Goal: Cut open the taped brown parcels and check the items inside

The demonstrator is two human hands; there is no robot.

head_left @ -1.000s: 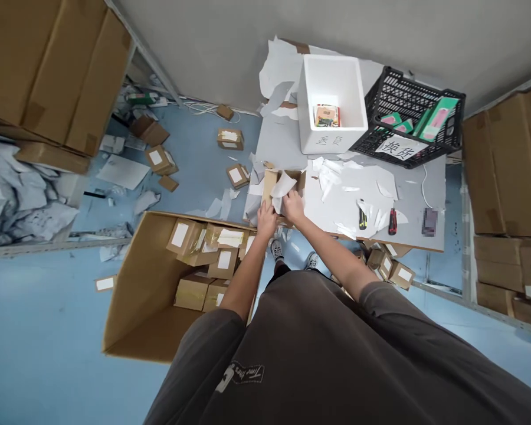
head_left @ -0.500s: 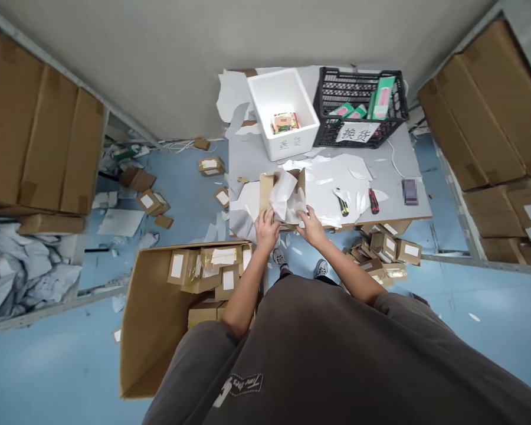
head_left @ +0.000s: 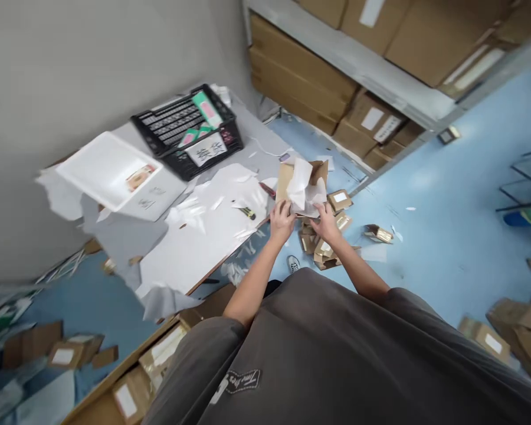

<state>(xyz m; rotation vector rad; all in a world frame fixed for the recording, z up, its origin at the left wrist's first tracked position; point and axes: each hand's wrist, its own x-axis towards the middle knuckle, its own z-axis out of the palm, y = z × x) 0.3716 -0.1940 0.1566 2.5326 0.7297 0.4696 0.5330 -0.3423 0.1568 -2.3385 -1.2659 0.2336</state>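
Note:
An open cardboard box (head_left: 284, 180) with crumpled white paper (head_left: 299, 183) in it is held between my hands, past the table's right end. My left hand (head_left: 282, 222) grips its near left edge, and my right hand (head_left: 326, 223) has hold of the near right edge. The inside of the box is mostly covered by the paper. On the table (head_left: 168, 260), left of the box, lie a red knife (head_left: 268, 189) and a yellow-black knife (head_left: 248, 213) among white paper scraps.
A white bin (head_left: 148, 198) and a black crate (head_left: 203, 154) stand at the table's back. Small cartons (head_left: 331, 251) lie heaped on the floor below my right hand. A metal shelf (head_left: 358, 71) with boxes rises behind. A large carton (head_left: 101, 383) is at lower left.
My view and body have turned to the right. The box, still in both hands, has gone from the table's front edge to beyond its right end, over the floor cartons.

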